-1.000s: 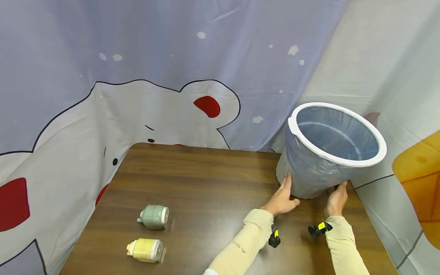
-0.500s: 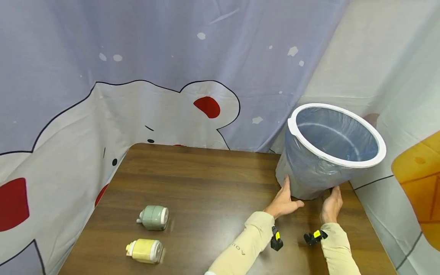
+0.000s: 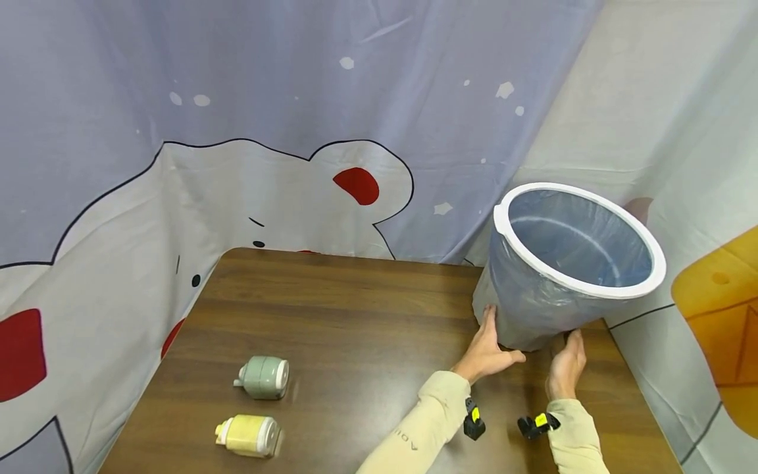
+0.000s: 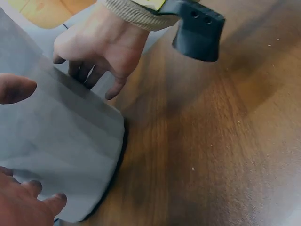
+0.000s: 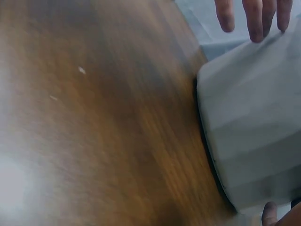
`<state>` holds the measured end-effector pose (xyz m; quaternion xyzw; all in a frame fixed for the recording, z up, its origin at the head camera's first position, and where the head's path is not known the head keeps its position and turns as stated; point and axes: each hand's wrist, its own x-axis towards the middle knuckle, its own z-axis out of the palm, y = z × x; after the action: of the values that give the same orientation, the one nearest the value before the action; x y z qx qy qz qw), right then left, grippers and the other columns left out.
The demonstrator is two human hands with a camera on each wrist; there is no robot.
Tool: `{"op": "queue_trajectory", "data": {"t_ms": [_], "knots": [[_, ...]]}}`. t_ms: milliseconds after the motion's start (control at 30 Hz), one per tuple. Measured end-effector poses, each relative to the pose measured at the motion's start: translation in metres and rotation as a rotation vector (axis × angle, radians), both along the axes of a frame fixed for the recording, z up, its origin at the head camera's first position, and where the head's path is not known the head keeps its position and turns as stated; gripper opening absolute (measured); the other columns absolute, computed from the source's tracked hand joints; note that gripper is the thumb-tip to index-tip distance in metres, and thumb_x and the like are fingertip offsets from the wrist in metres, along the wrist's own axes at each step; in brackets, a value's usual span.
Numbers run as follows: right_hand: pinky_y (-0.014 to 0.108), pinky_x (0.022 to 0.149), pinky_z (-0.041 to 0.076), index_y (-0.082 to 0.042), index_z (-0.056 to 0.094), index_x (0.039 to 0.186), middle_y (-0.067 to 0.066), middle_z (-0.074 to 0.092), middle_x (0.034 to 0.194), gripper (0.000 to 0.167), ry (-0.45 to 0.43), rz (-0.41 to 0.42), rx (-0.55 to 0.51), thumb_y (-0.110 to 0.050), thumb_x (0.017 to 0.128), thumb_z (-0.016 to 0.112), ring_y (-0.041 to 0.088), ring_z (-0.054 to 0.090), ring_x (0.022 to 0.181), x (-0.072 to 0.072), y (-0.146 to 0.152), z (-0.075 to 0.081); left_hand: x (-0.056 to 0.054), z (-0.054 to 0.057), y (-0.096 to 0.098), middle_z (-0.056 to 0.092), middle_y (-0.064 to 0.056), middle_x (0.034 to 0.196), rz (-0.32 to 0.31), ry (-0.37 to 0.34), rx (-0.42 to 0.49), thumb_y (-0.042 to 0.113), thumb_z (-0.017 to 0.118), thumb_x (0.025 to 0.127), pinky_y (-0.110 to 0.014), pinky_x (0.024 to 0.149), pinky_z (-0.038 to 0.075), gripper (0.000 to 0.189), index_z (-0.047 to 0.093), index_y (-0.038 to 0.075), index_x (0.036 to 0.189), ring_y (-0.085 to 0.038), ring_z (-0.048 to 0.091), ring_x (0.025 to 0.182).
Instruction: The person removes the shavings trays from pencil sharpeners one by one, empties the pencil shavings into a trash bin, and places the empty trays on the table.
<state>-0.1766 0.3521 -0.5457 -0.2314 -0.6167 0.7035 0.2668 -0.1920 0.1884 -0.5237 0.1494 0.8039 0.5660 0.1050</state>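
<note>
A grey trash bin (image 3: 535, 309) with a white rim and a clear bag lining stands at the back right of the table. My left hand (image 3: 487, 349) touches its lower left side with straight fingers, thumb spread out to the right. Against the lower right of the bin lies my right hand (image 3: 566, 365), its fingertips partly hidden under the bulging side. The left wrist view shows the bin wall (image 4: 70, 127) between the right hand (image 4: 101, 42) and the left fingers (image 4: 33, 188). Close up in the right wrist view is the bin's dark bottom edge (image 5: 209, 146).
A green bottle (image 3: 264, 377) and a yellow bottle (image 3: 249, 435) lie on their sides at the table's left. Printed curtains (image 3: 284, 191) hang behind and beside the wooden table (image 3: 343, 316). The right curtain (image 3: 645, 355) is close to the bin.
The bin has shifted slightly toward me, and both hands have come nearer with it. My right hand has also moved a little left. Both bottles stay where they were.
</note>
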Motion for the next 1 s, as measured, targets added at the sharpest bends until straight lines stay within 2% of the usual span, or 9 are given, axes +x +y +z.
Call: {"op": "queue_trajectory", "data": {"t_ms": [167,333,533,667,833,933,1000], "knots": [[0.023,0.111,0.012,-0.007,0.023,0.145,0.003,0.021,0.151,0.052,0.011,0.007,-0.054,-0.033,0.100,0.026,0.007,0.015,0.137,0.013,-0.011,0.002,0.004,0.000,-0.008,0.010,0.003,0.153,0.022,-0.003,0.007,0.034,0.078,0.065,-0.027,0.106,0.027,0.110,0.007,0.019,0.148,-0.014,0.022,0.136],[0.019,0.110,0.011,-0.005,0.023,0.145,0.005,0.020,0.151,0.052,-0.017,-0.001,-0.052,-0.032,0.100,0.027,0.007,0.015,0.137,0.026,-0.022,0.002,0.007,-0.001,-0.016,0.012,0.002,0.153,0.024,0.010,-0.003,0.034,0.080,0.063,-0.027,0.106,0.027,0.113,0.008,0.018,0.148,-0.014,0.023,0.135],[0.031,0.109,0.021,-0.006,0.024,0.145,0.004,0.022,0.151,0.052,0.019,0.025,-0.095,-0.030,0.100,0.028,0.011,0.016,0.137,0.034,-0.033,0.002,0.011,0.001,-0.027,0.015,-0.001,0.152,0.025,0.020,0.001,0.033,0.081,0.062,-0.028,0.107,0.025,0.113,0.010,0.017,0.148,-0.014,0.023,0.135],[0.034,0.107,0.026,-0.006,0.024,0.145,0.005,0.023,0.150,0.052,0.018,0.035,-0.107,-0.031,0.099,0.029,0.013,0.020,0.136,0.039,-0.040,0.003,0.017,0.003,-0.032,0.011,-0.001,0.153,0.008,-0.024,0.029,0.034,0.079,0.063,-0.029,0.108,0.023,0.113,0.007,0.019,0.148,-0.013,0.019,0.136],[0.041,0.108,0.023,-0.004,0.022,0.145,0.008,0.022,0.150,0.053,0.020,0.064,-0.093,-0.031,0.100,0.029,0.016,0.019,0.137,0.045,-0.048,0.000,0.024,0.003,-0.037,0.005,-0.001,0.153,-0.002,-0.078,0.078,0.037,0.075,0.066,-0.029,0.110,0.018,0.112,0.003,0.018,0.149,-0.011,0.013,0.137],[0.031,0.104,0.030,-0.004,0.027,0.144,0.008,0.028,0.148,0.052,0.034,0.057,-0.091,-0.031,0.100,0.030,0.016,0.023,0.136,0.048,-0.048,-0.001,0.026,0.000,-0.041,0.006,0.000,0.153,0.009,-0.062,0.084,0.037,0.075,0.067,-0.029,0.110,0.019,0.110,0.004,0.019,0.149,-0.011,0.014,0.137],[0.024,0.096,0.035,-0.005,0.033,0.141,0.007,0.036,0.143,0.049,0.050,0.034,-0.100,-0.030,0.100,0.030,0.017,0.030,0.132,0.048,-0.043,0.000,0.026,-0.002,-0.043,0.009,0.001,0.153,0.015,-0.043,0.078,0.036,0.075,0.067,-0.029,0.109,0.021,0.109,0.005,0.019,0.149,-0.011,0.016,0.137]]}}
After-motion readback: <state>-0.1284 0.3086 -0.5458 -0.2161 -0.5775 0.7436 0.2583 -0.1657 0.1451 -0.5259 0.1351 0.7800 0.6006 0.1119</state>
